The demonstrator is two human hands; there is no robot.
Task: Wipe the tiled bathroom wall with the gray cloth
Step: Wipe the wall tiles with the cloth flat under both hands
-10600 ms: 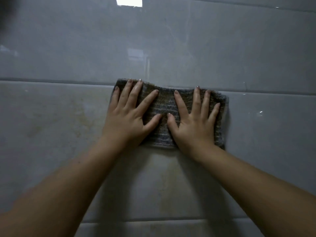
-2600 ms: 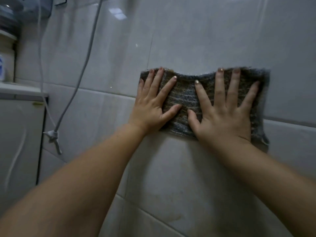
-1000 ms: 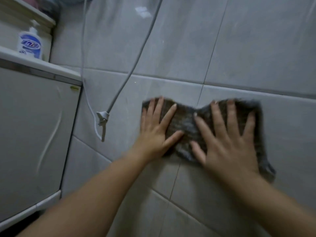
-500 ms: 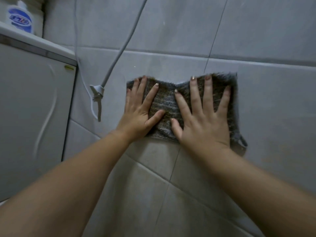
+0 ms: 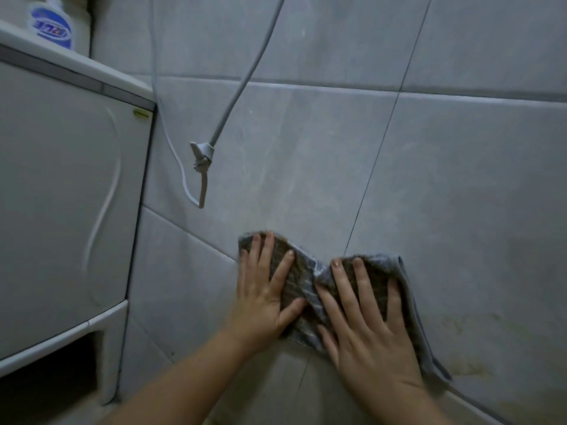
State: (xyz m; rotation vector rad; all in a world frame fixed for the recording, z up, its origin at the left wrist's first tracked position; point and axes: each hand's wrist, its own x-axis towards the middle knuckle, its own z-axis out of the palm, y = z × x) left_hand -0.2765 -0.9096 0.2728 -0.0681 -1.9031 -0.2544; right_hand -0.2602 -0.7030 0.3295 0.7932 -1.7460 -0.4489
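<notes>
- Both hands, left hand (image 5: 266,297) and right hand (image 5: 369,325), have slid the gray cloth (image 5: 302,282) down the tiled wall (image 5: 306,154).
- Fingers spread flat; cloth lies beneath them, long axis left-right, bunched between both hands.

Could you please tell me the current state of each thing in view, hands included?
tiled wall: brownish stains at lower right.
gray cloth: bunched at its middle, pressed to the tiled wall under both hands.
left hand: open, fingers spread on the gray cloth.
right hand: open, fingers spread on the gray cloth.
cord: hanging, end knotted in a loop.
bottle: upright on the cabinet, top out of frame.
</notes>
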